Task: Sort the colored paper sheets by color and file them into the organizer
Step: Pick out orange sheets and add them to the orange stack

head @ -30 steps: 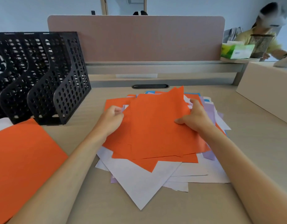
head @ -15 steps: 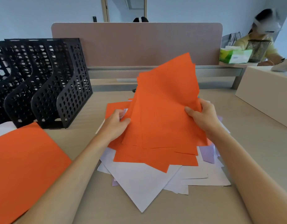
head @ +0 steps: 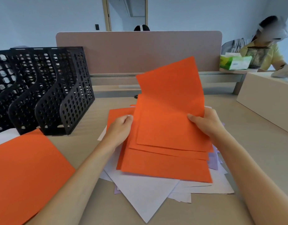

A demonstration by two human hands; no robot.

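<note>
Desk (head: 247,143) — fanned orange sheets (head: 169,127), edges uneven.

The organizer (head: 42,88) at 10 o'clock and the lone orange sheet (head: 26,172) at 8 o'clock run off the left edge. The held orange sheets (head: 169,119) hide the fingertips of the left hand (head: 119,129).

Supervisor: Locate the organizer (head: 47,95).
Operator: I see it rear left on the desk (head: 256,143), a separate stack (head: 26,168) before it. The loose pile (head: 145,192) lies centre under the held sheets (head: 169,111), a box (head: 266,98) right, the divider panel (head: 123,52) behind.
</note>
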